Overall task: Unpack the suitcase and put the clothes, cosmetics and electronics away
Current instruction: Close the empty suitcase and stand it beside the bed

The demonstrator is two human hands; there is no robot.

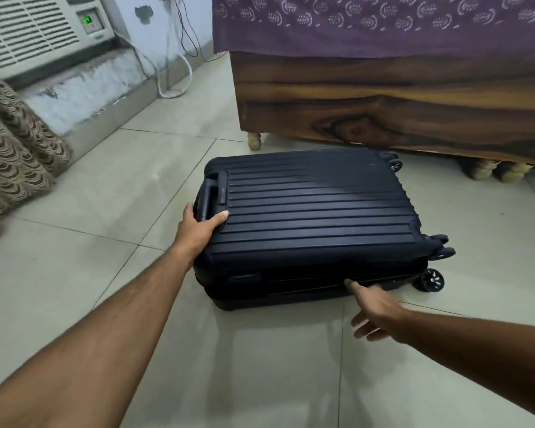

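Dark ribbed suitcase [315,217] closed, flat on floor.

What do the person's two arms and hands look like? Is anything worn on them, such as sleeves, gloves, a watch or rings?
Both forearms are bare as far as the picture shows: no sleeves or gloves are visible. The left hand and the right hand show no watch, bracelet or ring on the sides in view. The arms enter from the lower corners.

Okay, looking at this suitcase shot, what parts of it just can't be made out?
Head view only:
- Contents: the closed suitcase hides them.
- Zip pull: too small and dark along the front seam, where the right hand points.
- Left hand fingers: wrapped round the corner beside the handle, out of sight.
- AC display: green digits blurred.
- Bed: cut off by the top and right edges.
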